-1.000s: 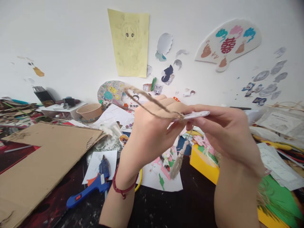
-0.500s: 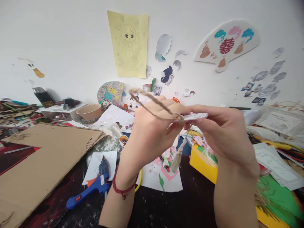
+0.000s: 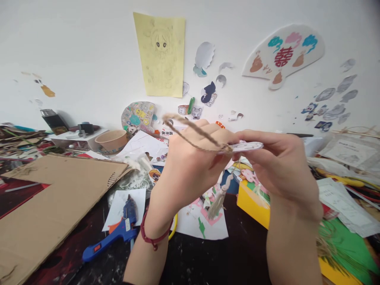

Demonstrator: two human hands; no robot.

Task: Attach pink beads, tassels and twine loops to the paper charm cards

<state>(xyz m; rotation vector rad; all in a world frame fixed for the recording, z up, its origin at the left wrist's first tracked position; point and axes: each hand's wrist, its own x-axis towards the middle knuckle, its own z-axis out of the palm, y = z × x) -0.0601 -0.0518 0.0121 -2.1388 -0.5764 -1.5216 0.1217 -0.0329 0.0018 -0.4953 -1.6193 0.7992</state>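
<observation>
Raised in front of the wall, a flat tasselled ornament is turned nearly edge-on, so its face is hidden. My right hand pinches its right end between thumb and fingers. My left hand is closed at its left end, back of the hand towards me and fingertips mostly hidden. From the left end, a brown twine loop runs over my left knuckles. A pale tassel dangles below the ornament, between my wrists.
A blue glue gun lies left on white paper. Cut cardboard covers the left side. A white sheet with paper scraps lies below my hands. To the right stands a yellow box of scraps, near a green sheet.
The tassel has swung to the left. The ornament has shifted very slightly right, with both hands keeping the same hold.
</observation>
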